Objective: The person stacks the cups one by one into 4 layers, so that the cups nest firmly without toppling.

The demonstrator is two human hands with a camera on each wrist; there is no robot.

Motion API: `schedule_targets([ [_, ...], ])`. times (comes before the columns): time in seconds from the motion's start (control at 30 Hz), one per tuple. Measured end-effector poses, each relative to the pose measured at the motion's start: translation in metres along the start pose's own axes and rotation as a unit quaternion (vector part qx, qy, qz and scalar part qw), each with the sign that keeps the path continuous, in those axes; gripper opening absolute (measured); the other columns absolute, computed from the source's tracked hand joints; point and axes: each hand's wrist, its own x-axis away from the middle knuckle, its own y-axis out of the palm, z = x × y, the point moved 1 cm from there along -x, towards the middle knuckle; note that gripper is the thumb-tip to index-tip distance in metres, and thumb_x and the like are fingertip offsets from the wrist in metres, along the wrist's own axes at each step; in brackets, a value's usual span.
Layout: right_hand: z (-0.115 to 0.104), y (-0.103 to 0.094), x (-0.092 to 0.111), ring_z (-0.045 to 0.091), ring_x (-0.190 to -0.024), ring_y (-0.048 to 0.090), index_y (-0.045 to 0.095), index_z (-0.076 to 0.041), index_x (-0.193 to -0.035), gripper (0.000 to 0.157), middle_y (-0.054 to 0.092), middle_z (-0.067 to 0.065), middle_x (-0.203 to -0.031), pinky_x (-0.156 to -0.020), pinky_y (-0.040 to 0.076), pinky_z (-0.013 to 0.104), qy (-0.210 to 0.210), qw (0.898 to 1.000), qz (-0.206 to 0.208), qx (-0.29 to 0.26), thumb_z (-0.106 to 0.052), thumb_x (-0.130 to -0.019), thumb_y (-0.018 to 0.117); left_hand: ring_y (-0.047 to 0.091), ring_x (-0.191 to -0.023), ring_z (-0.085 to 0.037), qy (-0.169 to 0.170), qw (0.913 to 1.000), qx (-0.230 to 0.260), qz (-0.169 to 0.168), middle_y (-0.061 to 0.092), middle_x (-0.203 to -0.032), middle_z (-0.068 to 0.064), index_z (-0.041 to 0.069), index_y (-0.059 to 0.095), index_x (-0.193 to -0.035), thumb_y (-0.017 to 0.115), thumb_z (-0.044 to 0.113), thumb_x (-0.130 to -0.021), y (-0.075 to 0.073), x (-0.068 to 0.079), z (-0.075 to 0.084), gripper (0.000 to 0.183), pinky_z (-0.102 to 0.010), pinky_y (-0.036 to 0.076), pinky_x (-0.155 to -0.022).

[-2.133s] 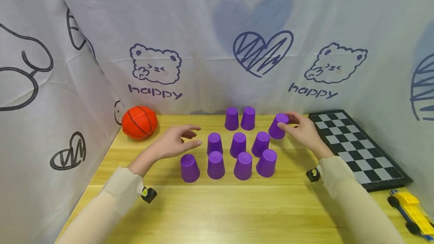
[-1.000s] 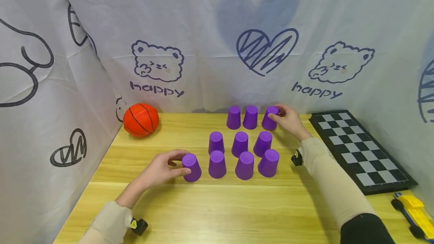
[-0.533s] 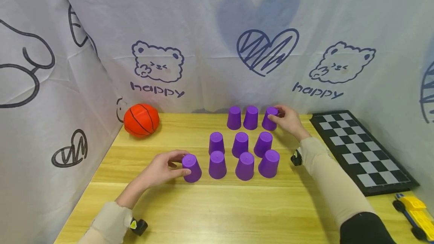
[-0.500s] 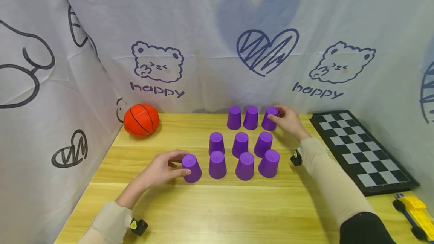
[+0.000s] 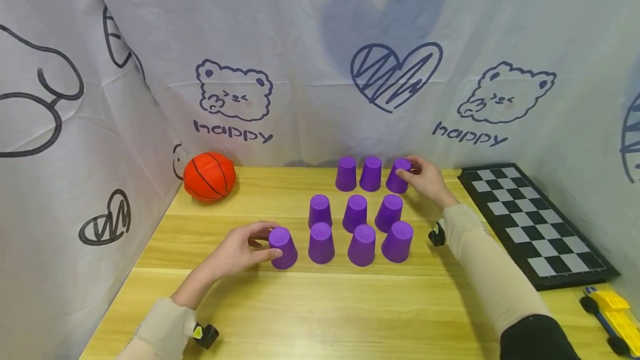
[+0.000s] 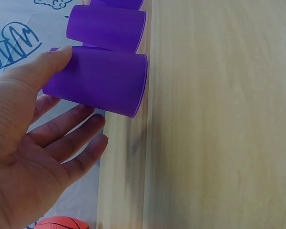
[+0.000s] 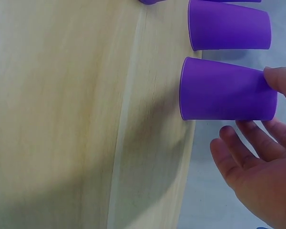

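In the pinch of left grip (image 5: pixel 241 250), leftmost purple cup (image 5: pixel 285 243); of right grip (image 5: pixel 426 178), rightmost rear cup (image 5: pixel 396 185).

Ten purple cups (image 5: pixel 361 246), upside down in three rows, front-left cup (image 5: pixel 285 244) pinched by your left hand (image 5: pixel 239 250), back-right cup (image 5: pixel 396 184) by your right hand (image 5: pixel 426 179)
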Motion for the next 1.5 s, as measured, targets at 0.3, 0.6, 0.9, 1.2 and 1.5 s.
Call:
schedule_targets([
  [0.3,0.001,-0.014,0.008,0.048,-0.141,0.049,0.032,-0.008,-0.164,0.085,0.048,0.031,-0.156,-0.118,0.043,0.063,0.010,1.000,-0.013,0.001,-0.046,-0.098,0.072,0.074,-0.109,-0.026,0.015,0.9998,0.000,0.016,0.078,-0.119,-0.009,0.007,0.067,-0.135,0.087,0.027,-0.089,0.000,-0.005,0.004,0.053,-0.040,0.064,-0.089],
  [0.6,-0.016,-0.049,0.046,0.050,-0.142,0.048,0.029,-0.012,-0.166,0.089,0.048,0.030,-0.157,-0.115,0.043,0.067,-0.024,0.998,0.012,0.050,-0.053,-0.098,0.070,0.074,-0.108,-0.026,0.012,0.9976,-0.026,0.064,0.077,-0.120,-0.010,0.007,0.066,-0.135,0.086,0.025,-0.090,-0.022,-0.035,0.021,0.052,-0.033,0.063,-0.086],
  [0.9,-0.029,-0.056,0.104,0.045,-0.136,0.055,0.043,-0.008,-0.158,0.074,0.057,0.025,-0.150,-0.108,0.049,0.062,-0.077,0.996,0.024,0.047,-0.046,-0.101,0.070,0.073,-0.114,-0.033,0.000,0.9959,-0.044,0.079,0.076,-0.123,-0.016,0.007,0.064,-0.137,0.084,0.027,-0.092,-0.039,-0.088,0.036,0.053,-0.051,0.061,-0.097],
  [1.2,-0.028,-0.047,0.152,0.035,-0.126,0.065,0.059,-0.009,-0.144,0.055,0.069,0.016,-0.138,-0.101,0.055,0.055,-0.095,0.994,0.016,0.049,-0.039,-0.100,0.074,0.071,-0.115,-0.037,-0.022,0.9950,-0.027,0.093,0.073,-0.126,-0.022,0.003,0.063,-0.137,0.082,0.026,-0.093,-0.036,-0.132,0.035,0.053,-0.050,0.061,-0.096],
  [1.5,-0.022,-0.027,0.168,0.031,-0.119,0.069,0.063,-0.009,-0.140,0.051,0.073,0.012,-0.132,-0.095,0.059,0.048,-0.127,0.991,-0.001,0.041,-0.033,-0.097,0.078,0.068,-0.117,-0.040,-0.041,0.9936,-0.025,0.102,0.070,-0.127,-0.027,-0.003,0.059,-0.140,0.079,0.027,-0.095,-0.024,-0.169,0.021,0.058,-0.050,0.061,-0.096],
])
